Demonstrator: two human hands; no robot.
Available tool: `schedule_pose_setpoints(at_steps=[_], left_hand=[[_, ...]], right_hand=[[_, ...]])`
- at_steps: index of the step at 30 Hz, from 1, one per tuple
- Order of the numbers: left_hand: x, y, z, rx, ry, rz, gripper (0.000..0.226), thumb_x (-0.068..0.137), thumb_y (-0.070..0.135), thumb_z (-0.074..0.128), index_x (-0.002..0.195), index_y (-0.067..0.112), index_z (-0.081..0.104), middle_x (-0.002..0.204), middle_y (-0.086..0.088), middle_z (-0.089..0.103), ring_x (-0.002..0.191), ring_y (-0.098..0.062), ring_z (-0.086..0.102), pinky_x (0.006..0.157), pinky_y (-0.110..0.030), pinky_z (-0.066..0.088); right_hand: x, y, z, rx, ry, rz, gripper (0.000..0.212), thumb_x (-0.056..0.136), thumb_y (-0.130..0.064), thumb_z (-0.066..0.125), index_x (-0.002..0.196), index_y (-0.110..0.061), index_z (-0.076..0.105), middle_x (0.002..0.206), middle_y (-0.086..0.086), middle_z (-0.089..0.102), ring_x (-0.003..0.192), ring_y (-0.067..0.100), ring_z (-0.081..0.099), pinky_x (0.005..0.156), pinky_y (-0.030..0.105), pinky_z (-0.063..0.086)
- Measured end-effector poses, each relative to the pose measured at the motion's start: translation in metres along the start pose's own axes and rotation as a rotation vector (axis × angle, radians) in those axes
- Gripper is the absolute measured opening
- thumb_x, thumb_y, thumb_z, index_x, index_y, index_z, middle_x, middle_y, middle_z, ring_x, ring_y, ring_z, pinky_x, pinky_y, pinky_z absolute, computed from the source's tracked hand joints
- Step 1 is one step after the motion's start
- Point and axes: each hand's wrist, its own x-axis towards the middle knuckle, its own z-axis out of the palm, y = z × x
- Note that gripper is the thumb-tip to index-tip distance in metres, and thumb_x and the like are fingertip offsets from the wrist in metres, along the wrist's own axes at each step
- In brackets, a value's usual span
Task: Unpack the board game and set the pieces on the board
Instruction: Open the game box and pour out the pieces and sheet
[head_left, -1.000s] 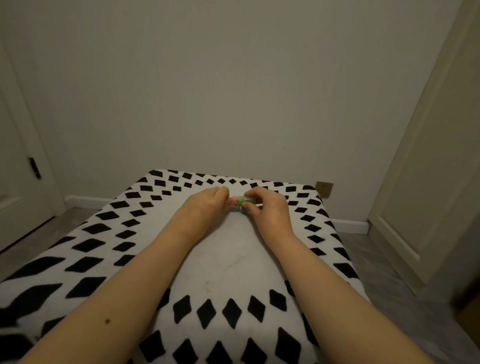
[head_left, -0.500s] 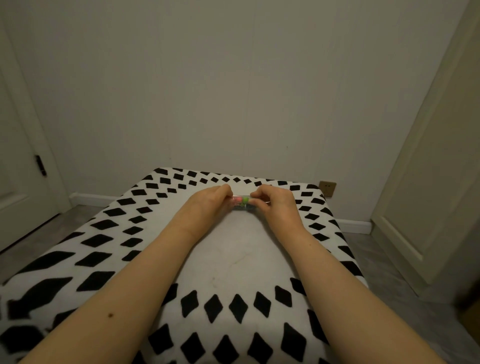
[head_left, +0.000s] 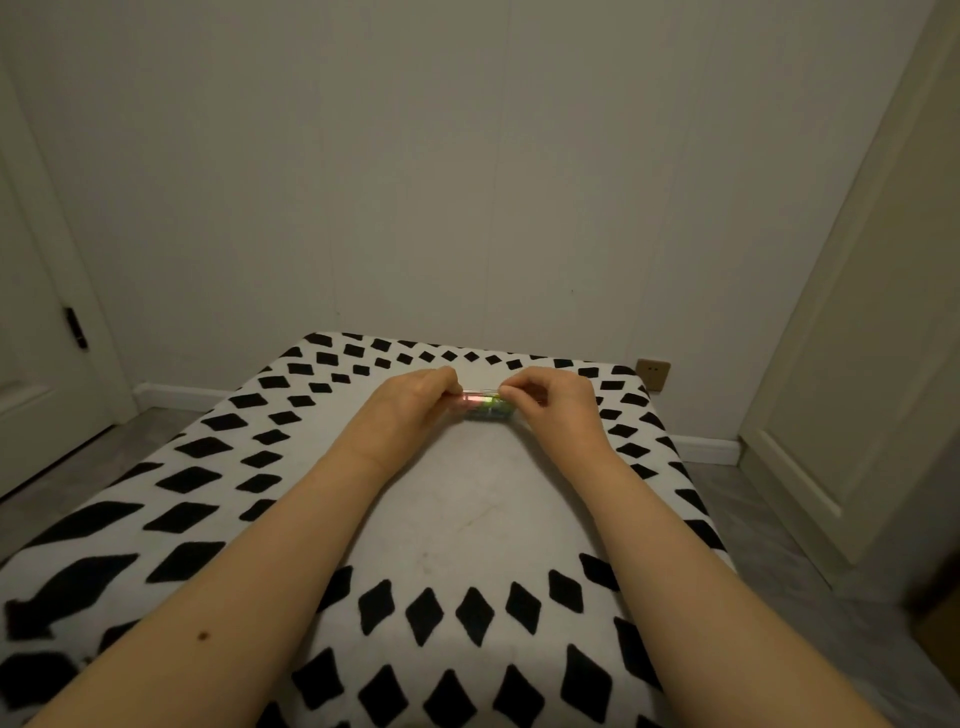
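Both hands (head_left: 415, 402) (head_left: 558, 402) have drawn apart, baring more clear case (head_left: 485, 405).

Small clear case (head_left: 485, 405) of pink and green pieces, held level.

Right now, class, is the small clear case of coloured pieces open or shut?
Cannot tell: both hands pinch the small clear case by its ends, hiding any lid.

Bare patterned cloth (head_left: 467, 519) lies between the forearms (the wall (head_left: 415, 182) closes the far edge).
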Motion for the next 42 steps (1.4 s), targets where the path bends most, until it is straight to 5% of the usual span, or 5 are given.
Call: schedule_pose_setpoints(at_steps=[11,22,32,38,42], left_hand=[[-0.001,0.01,0.005,0.094,-0.08,0.058,0.025,0.087,0.034,0.061,0.099,0.013,0.062,0.088,-0.002,0.068,0.08,-0.019,0.061,0.072,-0.036,0.052],[0.0,0.007,0.004,-0.035,0.035,-0.064,0.02,0.091,0.023,0.058,0.105,0.011,0.065,0.096,-0.005,0.072,0.088,-0.019,0.065,0.082,-0.037,0.054],[0.001,0.009,0.003,-0.029,0.17,-0.07,0.016,0.09,0.019,0.059,0.101,0.008,0.063,0.086,-0.007,0.071,0.076,-0.019,0.065,0.073,-0.033,0.055],[0.001,0.012,0.003,-0.037,0.187,-0.061,0.017,0.089,0.019,0.061,0.101,0.007,0.062,0.083,-0.006,0.071,0.067,-0.013,0.058,0.068,-0.029,0.053],[0.001,0.011,0.004,-0.063,0.204,-0.086,0.018,0.089,0.018,0.06,0.103,0.008,0.059,0.08,-0.006,0.069,0.067,-0.017,0.06,0.066,-0.031,0.053]], right_hand=[[-0.009,0.004,0.001,0.433,0.02,0.47,0.026,0.082,-0.006,0.068,0.108,0.0,0.064,0.088,0.009,0.068,0.081,0.025,0.069,0.082,0.034,0.058],[-0.008,0.004,0.001,0.146,0.028,0.355,0.034,0.077,-0.019,0.074,0.109,-0.013,0.065,0.101,0.002,0.067,0.086,0.01,0.062,0.068,0.011,0.043],[-0.01,-0.002,0.005,0.098,-0.044,0.3,0.029,0.084,-0.04,0.063,0.096,-0.015,0.071,0.095,-0.005,0.068,0.089,0.008,0.061,0.079,0.023,0.049],[-0.012,-0.009,0.01,0.145,-0.016,0.284,0.023,0.08,-0.033,0.069,0.085,-0.011,0.072,0.08,-0.004,0.065,0.066,0.004,0.052,0.06,0.016,0.039],[-0.011,-0.011,0.009,0.238,0.015,0.335,0.015,0.08,-0.023,0.069,0.088,-0.009,0.071,0.083,-0.002,0.066,0.076,0.009,0.058,0.066,0.017,0.044]])
